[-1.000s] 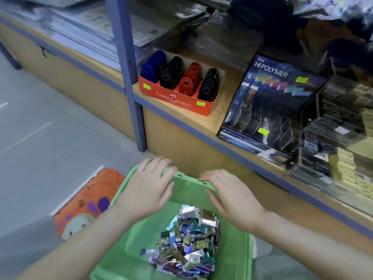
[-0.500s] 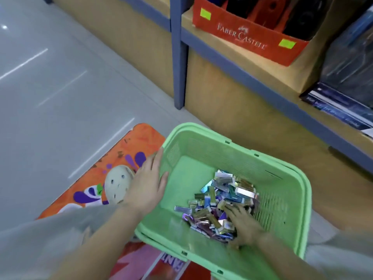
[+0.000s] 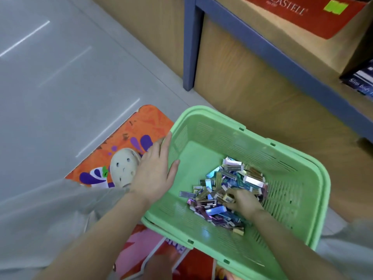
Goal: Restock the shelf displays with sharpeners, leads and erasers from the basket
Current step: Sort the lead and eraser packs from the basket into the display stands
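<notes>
Basket (image 3: 302, 199): green, on the floor, long axis near-left to far-right | small packs (image 3: 224, 190): heaped near-right inside, pointing every way | your left hand (image 3: 155, 172): grip spread over the left rim | your right hand (image 3: 242, 201): fingers curled around packs in the heap.

We read "CASTELL" in white capitals on the red display box (image 3: 300, 15) on the shelf, cut off at the frame's top. Beside it, a green sticker (image 3: 335, 6); no writing legible on it. On the dark box (image 3: 361, 81) at the right edge, white script reading "Slim body". Print on the small packs (image 3: 226, 190) in the basket is too fine to read.
</notes>
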`<state>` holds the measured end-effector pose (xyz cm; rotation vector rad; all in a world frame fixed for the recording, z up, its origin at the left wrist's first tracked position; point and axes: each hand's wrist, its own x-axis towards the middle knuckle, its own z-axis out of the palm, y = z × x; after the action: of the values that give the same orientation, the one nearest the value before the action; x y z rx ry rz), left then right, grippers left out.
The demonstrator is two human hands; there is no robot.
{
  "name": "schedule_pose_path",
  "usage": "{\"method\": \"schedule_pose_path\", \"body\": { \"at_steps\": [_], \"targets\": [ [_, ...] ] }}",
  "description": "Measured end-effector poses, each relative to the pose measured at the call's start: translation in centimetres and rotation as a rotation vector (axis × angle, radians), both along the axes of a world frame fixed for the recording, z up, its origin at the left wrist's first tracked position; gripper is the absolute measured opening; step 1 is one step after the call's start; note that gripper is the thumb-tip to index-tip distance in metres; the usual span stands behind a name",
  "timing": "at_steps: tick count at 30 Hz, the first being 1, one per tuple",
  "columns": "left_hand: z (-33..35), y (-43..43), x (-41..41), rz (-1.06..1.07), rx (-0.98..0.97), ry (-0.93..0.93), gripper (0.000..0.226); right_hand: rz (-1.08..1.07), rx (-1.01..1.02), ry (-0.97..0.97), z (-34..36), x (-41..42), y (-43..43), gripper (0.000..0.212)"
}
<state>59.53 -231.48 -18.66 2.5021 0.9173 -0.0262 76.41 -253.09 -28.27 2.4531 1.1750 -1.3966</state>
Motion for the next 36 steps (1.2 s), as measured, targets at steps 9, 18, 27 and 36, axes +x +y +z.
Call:
{"method": "schedule_pose_path", "body": {
  "at_steps": [9, 18, 27, 36],
  "targets": [
    [-1.1, -0.8, -0.4, -0.072, 0.248, -0.101, 0.051, -0.455, 0.326, 0.094, 3.3, 0.5, 2.7, 0.029],
    [0.8, -7.6, 5.1, 0.33, -1.154, 0.03, 0.055, -1.039, 0.483, 0.649, 9.6, 0.3, 4.5, 0.019],
    [2.9, -8.4, 5.3, 0.332, -1.311, -0.009, 0.029, -0.871, 0.469, 0.425, 13.4, 1.1, 3.5, 0.015],
    [6.7, -9.3, 5.9, 0.654, -1.127, -0.328, 0.019, -0.842, 0.546, 0.356, 18.6, 2.3, 2.4, 0.019]
  ]
}}
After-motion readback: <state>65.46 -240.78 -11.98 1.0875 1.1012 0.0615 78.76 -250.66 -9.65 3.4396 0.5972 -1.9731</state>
